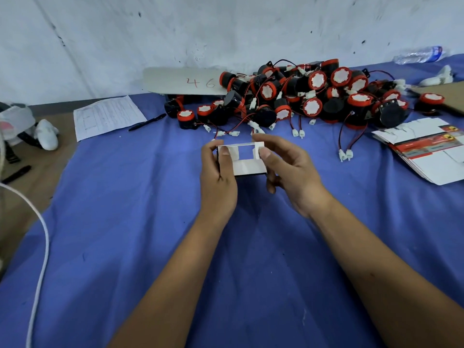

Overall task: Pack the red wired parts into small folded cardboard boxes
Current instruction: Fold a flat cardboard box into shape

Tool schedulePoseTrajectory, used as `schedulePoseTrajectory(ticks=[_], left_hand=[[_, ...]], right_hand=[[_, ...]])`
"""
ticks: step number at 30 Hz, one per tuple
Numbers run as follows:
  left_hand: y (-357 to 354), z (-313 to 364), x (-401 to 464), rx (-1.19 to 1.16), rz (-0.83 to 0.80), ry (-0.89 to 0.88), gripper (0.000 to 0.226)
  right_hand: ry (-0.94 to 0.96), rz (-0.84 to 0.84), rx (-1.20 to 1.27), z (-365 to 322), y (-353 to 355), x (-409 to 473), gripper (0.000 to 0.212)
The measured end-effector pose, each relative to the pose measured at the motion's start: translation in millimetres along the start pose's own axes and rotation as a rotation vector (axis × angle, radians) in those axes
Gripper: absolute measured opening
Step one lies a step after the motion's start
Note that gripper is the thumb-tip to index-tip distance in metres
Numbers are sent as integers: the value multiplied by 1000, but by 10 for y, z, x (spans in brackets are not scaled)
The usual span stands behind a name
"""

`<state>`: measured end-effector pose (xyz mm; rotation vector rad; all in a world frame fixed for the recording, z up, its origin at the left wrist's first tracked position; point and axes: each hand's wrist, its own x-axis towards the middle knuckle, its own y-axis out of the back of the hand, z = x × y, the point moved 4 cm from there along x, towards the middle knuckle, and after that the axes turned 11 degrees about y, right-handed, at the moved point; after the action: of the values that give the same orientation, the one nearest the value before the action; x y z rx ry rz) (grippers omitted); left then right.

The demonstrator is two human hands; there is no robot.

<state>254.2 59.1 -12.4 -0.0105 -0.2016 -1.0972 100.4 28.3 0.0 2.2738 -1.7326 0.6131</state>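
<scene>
L hand (218, 169) + R hand (286, 167) both up over the blue cloth (125, 222), holding one small cardboard box (244, 159) between them. L thumb on box's left end, fingers wrapped behind; R thumb on right end, fingers curled under and behind. So both hands grasping the box, neither free.

Box: white inside faces me, mouth open toward camera and up, top flaps not closed. Long axis runs left-right, hand to hand. Looks empty, no red showing in the opening. Judge: box formed or nearly so, not yet loaded.

Key relation: pile of red wired parts (301, 96) lies straight ahead, beyond the box, against the wall (226, 26). Pile spreads more to the right of centre. Nearest loose part, a red-capped one (186, 119), sits ahead-left, closer to L hand; bulk of the heap closer to R hand. White connectors (297, 133) on red/black leads trail toward the hands, just beyond the box.

Judge: next reach goes forward, either hand could do it while the other keeps the box; mouth is tilted my way, so part would drop in from above/front. Leads may snag neighbours in the heap.

Further out: stack of flat unfolded box blanks (424, 149) to the right, nearer R hand. Paper form (108, 116) and pen (147, 123) ahead-left. Card marked "46" (185, 81) leaning at the wall. Water bottle (419, 55) far right.
</scene>
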Motion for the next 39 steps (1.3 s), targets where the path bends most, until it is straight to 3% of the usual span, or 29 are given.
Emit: schedulePoseTrajectory(ticks=[8, 14, 21, 25, 29, 33, 36, 39], left_hand=[[-33, -4, -28, -101, -65, 183, 29], [-2, 45, -52, -38, 17, 91, 28], [11, 73, -46, -68, -6, 96, 25], [0, 92, -61, -95, -33, 72, 35], [-18, 68, -84, -45, -42, 39, 44], [-62, 97, -96, 53, -71, -47, 34], [-111, 35, -81, 21, -98, 13, 40], [-109, -24, -79, -102, -66, 190, 50]], right_hand=[[8, -110, 7, 39, 33, 15, 30], [35, -133, 48, 46, 25, 19, 31], [15, -90, 153, 48, 38, 29, 34], [-37, -68, 252, 63, 59, 26, 35], [-33, -71, 175, 78, 79, 33, 31], [12, -13, 73, 87, 87, 18, 23], [57, 25, 49, 54, 106, 15, 30], [74, 55, 52, 25, 78, 8, 40]])
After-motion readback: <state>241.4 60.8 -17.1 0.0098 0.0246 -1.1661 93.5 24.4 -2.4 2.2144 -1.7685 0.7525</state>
